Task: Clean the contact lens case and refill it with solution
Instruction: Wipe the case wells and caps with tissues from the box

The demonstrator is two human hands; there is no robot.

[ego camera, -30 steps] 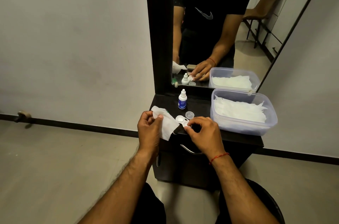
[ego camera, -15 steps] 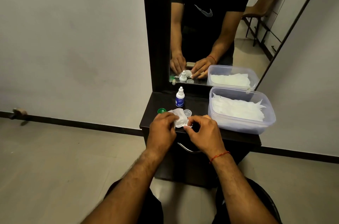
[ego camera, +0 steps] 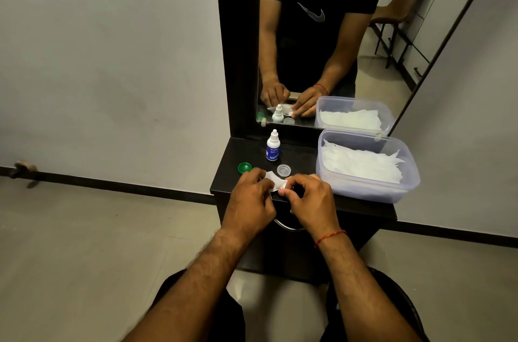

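Left hand (ego camera: pixel 249 201): fingers curled, the left end of a crumpled white tissue (ego camera: pixel 276 183) pinched.
Right hand (ego camera: pixel 311 201): fingers bent, the tissue's right end pinched between thumb and fingertips.
Contact lens case: covered by the tissue between both hands, at the front edge of the dark tabletop (ego camera: pixel 302 156); not clearly seen.
Round green screw cap (ego camera: pixel 244 167): lying just left of the hands.
Clear round cap (ego camera: pixel 283 170): just behind the tissue.
Small white solution bottle with blue label (ego camera: pixel 273 147): upright, behind both caps.
Translucent plastic tub of white tissues (ego camera: pixel 364 190): at the right, near the right hand.
Mirror (ego camera: pixel 322 33): behind everything.
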